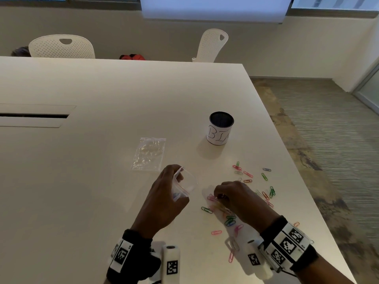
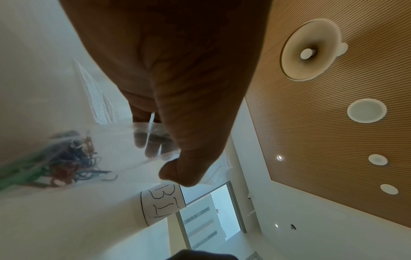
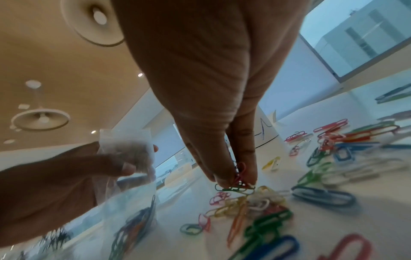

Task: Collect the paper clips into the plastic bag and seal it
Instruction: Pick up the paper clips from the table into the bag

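My left hand [image 1: 164, 193] holds a small clear plastic bag [image 1: 183, 186] with a red zip strip upright, its mouth open; fingers curl round its top [image 3: 124, 149]. Several coloured clips lie inside the bag [image 2: 66, 158] [image 3: 133, 227]. My right hand [image 1: 229, 194] is down on a pile of coloured paper clips [image 1: 227, 216] just right of the bag, its fingertips [image 3: 224, 179] pinching a few red and green clips [image 3: 239, 176]. More clips [image 1: 264, 179] are scattered on the white table [image 1: 102, 181] to the right.
A second clear bag [image 1: 149, 153] lies flat behind my left hand. A black-rimmed white cup [image 1: 220, 128] marked with letters stands further back right. The table's right edge [image 1: 287, 160] runs close to the scattered clips. Two white chairs [image 1: 61, 47] stand beyond the far edge.
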{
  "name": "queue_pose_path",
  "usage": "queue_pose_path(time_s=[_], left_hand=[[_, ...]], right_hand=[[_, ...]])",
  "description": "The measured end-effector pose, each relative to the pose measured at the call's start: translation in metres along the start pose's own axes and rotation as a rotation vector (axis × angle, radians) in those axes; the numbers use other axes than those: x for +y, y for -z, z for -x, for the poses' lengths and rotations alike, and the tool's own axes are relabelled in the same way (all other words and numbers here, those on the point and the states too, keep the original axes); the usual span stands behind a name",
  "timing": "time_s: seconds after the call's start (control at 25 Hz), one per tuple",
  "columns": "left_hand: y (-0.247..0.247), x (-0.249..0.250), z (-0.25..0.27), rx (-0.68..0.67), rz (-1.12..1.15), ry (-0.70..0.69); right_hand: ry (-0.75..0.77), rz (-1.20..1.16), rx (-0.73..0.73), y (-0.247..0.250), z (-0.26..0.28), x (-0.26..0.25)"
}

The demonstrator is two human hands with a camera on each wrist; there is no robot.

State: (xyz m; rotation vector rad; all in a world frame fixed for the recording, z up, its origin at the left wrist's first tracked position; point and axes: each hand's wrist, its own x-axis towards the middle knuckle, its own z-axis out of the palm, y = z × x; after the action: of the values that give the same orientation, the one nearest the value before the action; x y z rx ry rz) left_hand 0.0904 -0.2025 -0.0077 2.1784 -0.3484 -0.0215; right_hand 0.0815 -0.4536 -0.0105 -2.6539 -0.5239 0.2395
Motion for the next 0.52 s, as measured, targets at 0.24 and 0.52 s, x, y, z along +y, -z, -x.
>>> queue_pose_path(time_s=[0.24,0.52], left_hand=[[-0.002,0.001,0.000,-0.010,0.010,-0.007],[-0.002,0.003,0.000,-0.008,0.002,-0.037]], right_hand=[[-0.174,-0.599,0.246,0.012,0.001,0.008],[-0.198,-1.111,0.378,0.040,-0.002,-0.033]])
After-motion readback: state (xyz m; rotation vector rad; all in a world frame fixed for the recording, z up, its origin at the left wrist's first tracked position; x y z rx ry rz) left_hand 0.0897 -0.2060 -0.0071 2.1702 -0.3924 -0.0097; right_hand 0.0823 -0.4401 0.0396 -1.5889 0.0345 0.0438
